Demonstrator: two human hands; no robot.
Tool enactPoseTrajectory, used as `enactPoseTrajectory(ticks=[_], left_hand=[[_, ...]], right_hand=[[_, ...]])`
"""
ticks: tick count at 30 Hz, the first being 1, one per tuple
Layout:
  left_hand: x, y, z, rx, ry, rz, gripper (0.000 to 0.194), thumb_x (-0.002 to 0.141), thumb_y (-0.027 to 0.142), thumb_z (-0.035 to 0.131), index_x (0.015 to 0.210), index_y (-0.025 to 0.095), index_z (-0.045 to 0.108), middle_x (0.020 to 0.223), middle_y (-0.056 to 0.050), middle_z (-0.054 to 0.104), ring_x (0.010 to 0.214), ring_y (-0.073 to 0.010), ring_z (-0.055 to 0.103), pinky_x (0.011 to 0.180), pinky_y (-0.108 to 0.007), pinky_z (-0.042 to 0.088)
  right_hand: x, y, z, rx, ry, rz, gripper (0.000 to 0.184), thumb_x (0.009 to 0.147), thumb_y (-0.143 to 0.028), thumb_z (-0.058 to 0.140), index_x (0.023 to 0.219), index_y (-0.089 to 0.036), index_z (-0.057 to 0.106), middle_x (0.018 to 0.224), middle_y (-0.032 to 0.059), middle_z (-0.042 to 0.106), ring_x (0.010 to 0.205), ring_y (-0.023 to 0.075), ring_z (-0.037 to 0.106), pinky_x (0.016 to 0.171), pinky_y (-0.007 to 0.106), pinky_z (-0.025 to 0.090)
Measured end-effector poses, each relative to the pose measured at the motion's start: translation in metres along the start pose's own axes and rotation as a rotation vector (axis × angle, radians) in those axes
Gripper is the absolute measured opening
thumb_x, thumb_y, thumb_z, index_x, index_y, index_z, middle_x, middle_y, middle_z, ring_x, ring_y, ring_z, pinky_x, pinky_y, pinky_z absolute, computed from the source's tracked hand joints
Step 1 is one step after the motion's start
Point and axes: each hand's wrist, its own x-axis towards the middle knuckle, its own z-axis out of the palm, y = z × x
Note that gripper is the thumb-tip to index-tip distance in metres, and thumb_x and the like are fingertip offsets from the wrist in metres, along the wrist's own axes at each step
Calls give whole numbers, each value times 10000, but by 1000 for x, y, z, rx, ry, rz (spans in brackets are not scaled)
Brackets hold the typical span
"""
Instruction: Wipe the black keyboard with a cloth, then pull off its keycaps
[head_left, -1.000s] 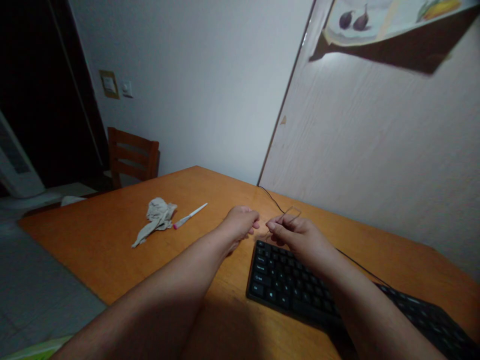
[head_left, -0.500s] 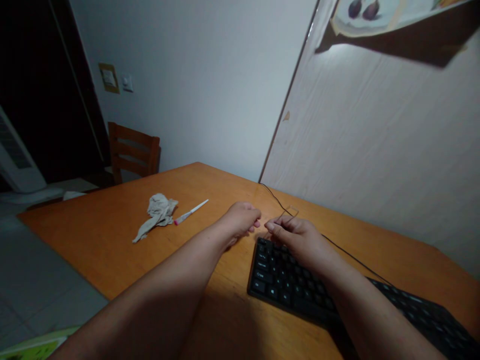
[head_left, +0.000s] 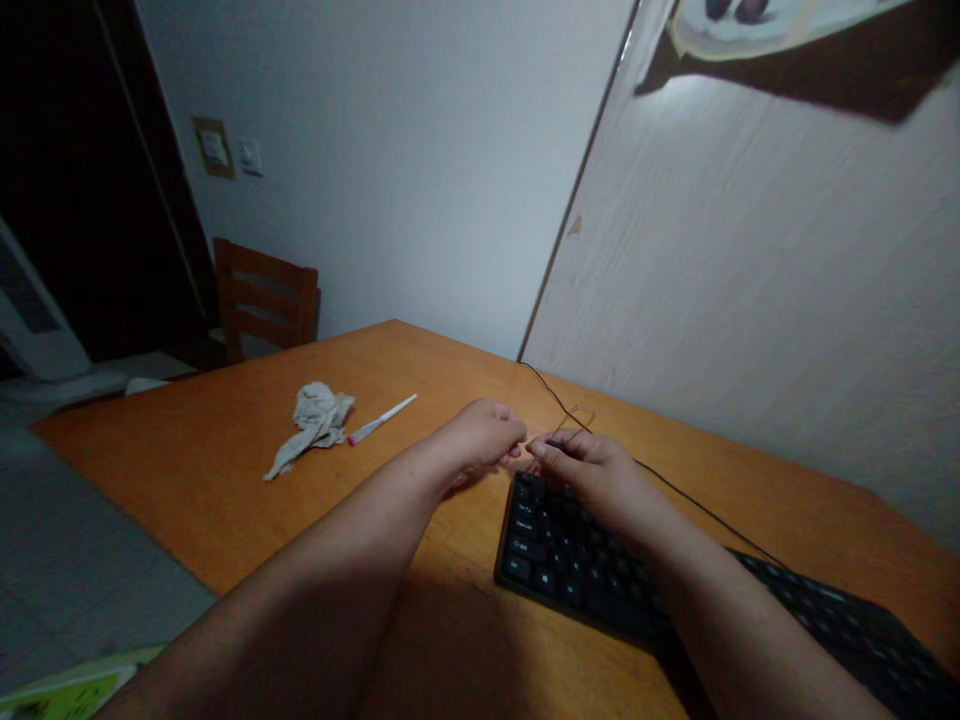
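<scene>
Table (head_left: 457, 600): the orange-brown top comes nearest to us at the front left of the keyboard (head_left: 559, 555), where our shadow falls.
Keyboard: black, lying on the table; our right forearm (head_left: 697, 570) crosses above it, with keys showing on both sides of that arm.
Right hand (head_left: 596, 465): above the keyboard's far left corner, thumb and forefinger pinched together on a thin wire loop (head_left: 583, 408) (a small dark bit (head_left: 556, 444) shows at the pinch too, and we cannot tell what it is).
Wire loop: over the keyboard's far left edge, its long axis slanting; the lower end points toward the keyboard's left corner, the bent end away from us and rightward, past the right fingertips. The right hand, gripping it, is the nearer one; from the left hand (head_left: 491, 437) it lies to the right.
Left hand: just past the keyboard's far left corner, fingers curled inward, thumb toward the right fingertips. The tips are very near each other; we cannot tell whether they touch, or what the left fingers hold, if anything.
Brush (head_left: 384, 418): well left of the keyboard, pale handle pointing away from us.
Cloth (head_left: 320, 415): crumpled, farther left of the keyboard than the brush.
Cord (head_left: 679, 489): black, running behind the keyboard.
Chair (head_left: 266, 295): beyond the table, far left of the keyboard.
Wall (head_left: 420, 180): pale, behind the keyboard and everything on the table.
</scene>
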Motion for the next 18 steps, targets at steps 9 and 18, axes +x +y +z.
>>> enactPoseTrajectory(ticks=[9, 18], left_hand=[[2, -8, -2, 78, -44, 36, 80, 706, 218, 528, 637, 176, 531, 535, 6, 520, 456, -102, 428, 446, -244, 270], [-1, -2, -3, 85, 15, 81, 109, 694, 196, 528, 587, 173, 522, 499, 19, 476, 459, -99, 402, 453, -248, 239]], right_hand=[[3, 8, 1, -14, 1, -11, 337, 867, -485, 598, 858, -167, 709, 727, 26, 667, 625, 144, 547, 585, 269, 394], [6, 5, 4, -182, 2, -120, 311, 900, -439, 563, 912, -182, 737, 774, 36, 683, 725, 166, 590, 647, 275, 428]])
